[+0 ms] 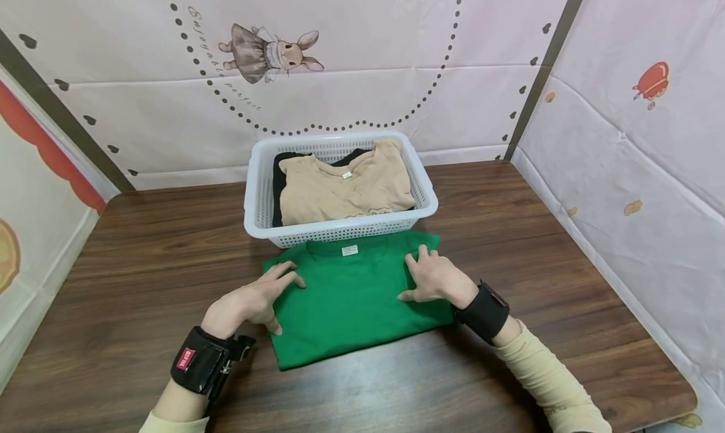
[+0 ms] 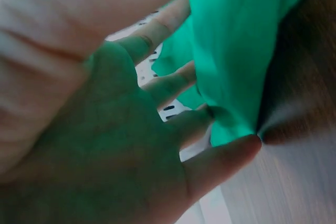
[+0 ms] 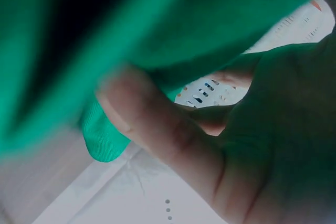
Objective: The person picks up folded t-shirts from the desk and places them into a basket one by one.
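A green T-shirt (image 1: 351, 301), folded into a rectangle, lies flat on the wooden table with its collar and white label toward the basket. My left hand (image 1: 249, 304) rests on its left side, fingers spread and slightly bent. On the opposite side, my right hand (image 1: 435, 278) touches the cloth near the sleeve edge, thumb apart from the fingers. In the left wrist view the left fingertips meet the green cloth (image 2: 231, 61). The right thumb (image 3: 152, 114) lies against the fabric in the right wrist view.
Just beyond the shirt stands a white plastic basket (image 1: 341, 224), its front overlapped by the collar edge. Inside lie a beige T-shirt (image 1: 345, 194) and black clothing (image 1: 279, 194) beneath it. Printed cloth walls (image 1: 351, 99) bound the brown table (image 1: 170, 263) at the back and sides.
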{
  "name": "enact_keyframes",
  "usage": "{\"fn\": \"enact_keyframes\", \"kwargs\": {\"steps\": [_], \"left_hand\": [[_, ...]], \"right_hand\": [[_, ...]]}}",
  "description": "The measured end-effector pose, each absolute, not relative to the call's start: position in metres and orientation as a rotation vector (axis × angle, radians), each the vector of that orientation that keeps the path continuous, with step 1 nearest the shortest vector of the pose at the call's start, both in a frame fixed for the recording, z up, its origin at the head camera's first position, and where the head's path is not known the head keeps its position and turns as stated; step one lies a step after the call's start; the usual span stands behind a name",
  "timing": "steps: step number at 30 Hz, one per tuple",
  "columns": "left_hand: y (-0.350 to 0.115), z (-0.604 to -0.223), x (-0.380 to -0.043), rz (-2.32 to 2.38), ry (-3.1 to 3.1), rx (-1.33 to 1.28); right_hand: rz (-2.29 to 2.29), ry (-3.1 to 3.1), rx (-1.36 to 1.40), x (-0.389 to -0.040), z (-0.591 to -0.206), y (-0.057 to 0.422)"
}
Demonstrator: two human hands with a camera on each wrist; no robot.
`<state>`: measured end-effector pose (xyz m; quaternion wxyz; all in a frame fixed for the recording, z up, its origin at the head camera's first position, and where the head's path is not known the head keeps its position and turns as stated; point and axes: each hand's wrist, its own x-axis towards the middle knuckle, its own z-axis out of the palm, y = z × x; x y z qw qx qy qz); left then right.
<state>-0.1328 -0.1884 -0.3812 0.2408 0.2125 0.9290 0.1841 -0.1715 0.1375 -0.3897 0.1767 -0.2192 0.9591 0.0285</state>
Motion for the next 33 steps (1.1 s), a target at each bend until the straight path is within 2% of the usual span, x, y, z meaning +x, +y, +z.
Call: {"fn": "enact_keyframes", "kwargs": {"steps": [9, 14, 19, 33], "left_hand": [[-0.188, -0.373, -0.127, 0.524, 2.656, 0.509], [-0.188, -0.364, -0.128, 0.549, 2.71, 0.227], [-0.19, -0.367, -0.131, 0.559, 2.644, 0.01], [-0.167, -0.392, -0.134, 0.628, 2.764, -0.035]], "right_hand": [[-0.116, 2.683, -0.533, -0.181, -0.385, 0.146], [-0.31, 2.767, -0.331, -0.191, -0.385, 0.155], [-0.306, 2.836, -0.182, -0.194, -0.387, 0.156], [-0.353, 2.845, -0.294, -0.191, -0.392, 0.141]]}}
